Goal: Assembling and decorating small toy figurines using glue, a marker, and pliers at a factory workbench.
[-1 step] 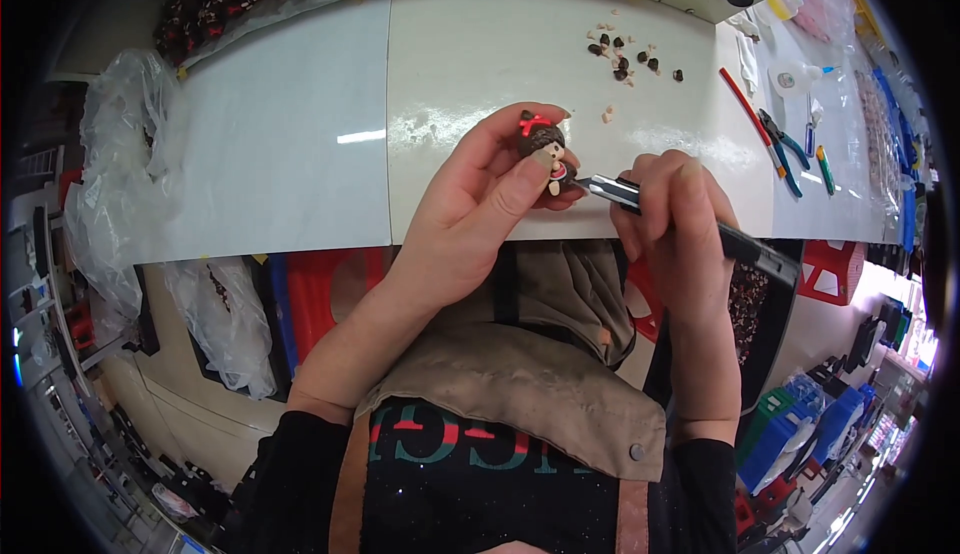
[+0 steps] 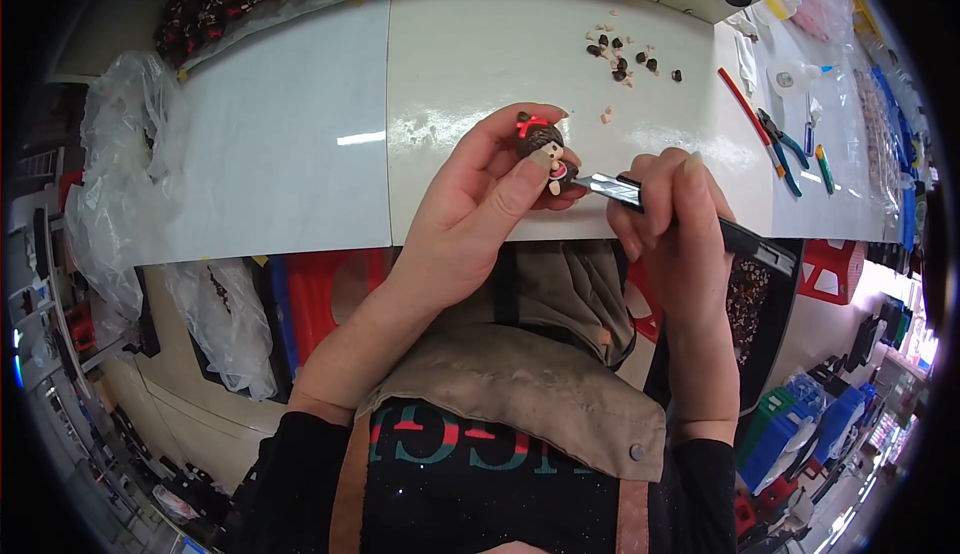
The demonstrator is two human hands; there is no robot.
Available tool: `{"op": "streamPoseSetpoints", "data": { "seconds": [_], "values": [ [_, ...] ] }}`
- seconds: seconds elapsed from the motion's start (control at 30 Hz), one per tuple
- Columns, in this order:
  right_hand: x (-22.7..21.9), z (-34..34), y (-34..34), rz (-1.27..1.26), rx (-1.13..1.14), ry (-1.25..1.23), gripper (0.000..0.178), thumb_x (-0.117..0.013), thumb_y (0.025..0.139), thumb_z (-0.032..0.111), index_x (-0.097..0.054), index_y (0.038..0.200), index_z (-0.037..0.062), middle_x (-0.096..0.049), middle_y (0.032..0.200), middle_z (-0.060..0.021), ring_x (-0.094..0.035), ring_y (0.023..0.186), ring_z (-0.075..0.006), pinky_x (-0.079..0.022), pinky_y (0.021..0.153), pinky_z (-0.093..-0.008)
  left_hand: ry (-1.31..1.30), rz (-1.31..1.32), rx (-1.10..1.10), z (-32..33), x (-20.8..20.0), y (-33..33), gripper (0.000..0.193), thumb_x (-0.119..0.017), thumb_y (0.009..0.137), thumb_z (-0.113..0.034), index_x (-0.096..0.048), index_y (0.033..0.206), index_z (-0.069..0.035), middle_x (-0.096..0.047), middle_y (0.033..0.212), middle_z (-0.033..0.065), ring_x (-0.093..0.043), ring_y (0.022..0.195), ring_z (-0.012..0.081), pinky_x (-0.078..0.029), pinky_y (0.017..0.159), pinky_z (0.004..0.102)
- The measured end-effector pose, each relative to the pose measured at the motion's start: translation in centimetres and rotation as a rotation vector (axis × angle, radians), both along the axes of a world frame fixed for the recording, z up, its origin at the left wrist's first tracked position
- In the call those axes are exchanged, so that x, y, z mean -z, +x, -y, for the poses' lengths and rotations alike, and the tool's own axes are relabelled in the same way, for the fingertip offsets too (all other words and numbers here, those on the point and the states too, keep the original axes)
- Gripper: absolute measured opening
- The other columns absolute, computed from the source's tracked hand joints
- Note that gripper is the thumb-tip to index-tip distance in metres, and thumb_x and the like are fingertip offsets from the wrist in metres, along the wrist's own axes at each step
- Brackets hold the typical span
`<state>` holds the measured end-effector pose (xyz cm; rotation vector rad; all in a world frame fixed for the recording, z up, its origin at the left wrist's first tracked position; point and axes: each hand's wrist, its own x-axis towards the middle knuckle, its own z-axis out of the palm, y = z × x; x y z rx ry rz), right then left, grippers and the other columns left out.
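**Knife tip at the doll, both hands closed**

The left hand (image 2: 480, 204) is curled around a small doll (image 2: 543, 149), thumb pressed against its front and fingers wrapped behind its dark head with the red bow. The doll sits above the near edge of the white tabletop (image 2: 300, 134), just left of the knife. The right hand (image 2: 670, 219) is closed in a fist-like grip on a utility knife (image 2: 680, 214), whose metal tip touches the doll's lower side, near its pale foot. The knife's dark handle runs out past the hand to the right of the doll.

Beyond the doll, farther back on the tabletop, lie scattered small dark and pale bits (image 2: 625, 54). Well right of the doll lie pliers (image 2: 780, 149) with blue handles and a red stick (image 2: 742, 104).

Against the earlier frame nothing differs: both hands keep the same grips, and the knife tip meets the doll at the same spot.
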<state>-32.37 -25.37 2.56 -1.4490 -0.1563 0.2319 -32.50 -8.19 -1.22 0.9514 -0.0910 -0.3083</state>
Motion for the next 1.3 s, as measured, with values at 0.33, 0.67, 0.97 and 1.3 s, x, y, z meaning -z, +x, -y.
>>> {"op": "streamPoseSetpoints", "data": {
  "seconds": [0.33, 0.67, 0.97, 1.3],
  "values": [
    [-0.3, 1.1, 0.1, 0.315, 0.017, -0.047, 0.035, -0.043, 0.095, 0.025, -0.046, 0.067, 0.003, -0.044, 0.062, -0.0035, -0.039, 0.055, -0.0121, -0.032, 0.051, -0.0242, -0.013, -0.073, -0.019, 0.0, -0.7, 0.2, 0.039, -0.043, 0.096, -0.018, -0.035, 0.131, -0.003, -0.053, 0.11, 0.0117, -0.058, 0.095, 0.018, -0.048, 0.086, 0.0301],
    [-0.4, 1.1, 0.6, 0.388, -0.047, -0.248, 0.029, -0.05, 0.09, 0.023, -0.053, 0.068, 0.0041, -0.049, 0.062, -0.004, -0.046, 0.056, -0.0147, -0.036, 0.053, -0.0261, 0.017, 0.017, -0.02, 0.0, -0.4, 0.3, 0.04, -0.043, 0.096, -0.016, -0.033, 0.132, -0.002, -0.052, 0.113, 0.0117, -0.053, 0.102, 0.0159, -0.046, 0.089, 0.0321],
    [-0.7, 1.7, 0.6, 0.447, -0.08, -0.29, 0.027, -0.052, 0.089, 0.021, -0.053, 0.068, 0.0045, -0.05, 0.063, -0.0044, -0.047, 0.056, -0.0169, -0.037, 0.052, -0.0276, 0.048, 0.047, 0.007, 0.3, -0.2, 0.0, 0.038, -0.041, 0.096, -0.011, -0.033, 0.132, -0.001, -0.051, 0.113, 0.0112, -0.052, 0.104, 0.0155, -0.044, 0.092, 0.0342],
    [-0.9, 1.7, 0.4, 0.496, -0.095, -0.392, 0.023, -0.054, 0.087, 0.02, -0.055, 0.07, 0.0044, -0.049, 0.062, -0.0056, -0.047, 0.055, -0.0196, -0.037, 0.051, -0.0292, 0.069, 0.05, -0.012, 0.6, -0.4, -0.1, 0.037, -0.043, 0.095, -0.011, -0.035, 0.13, -0.001, -0.052, 0.112, 0.0106, -0.051, 0.103, 0.0143, -0.044, 0.091, 0.0316]
  ]
}}
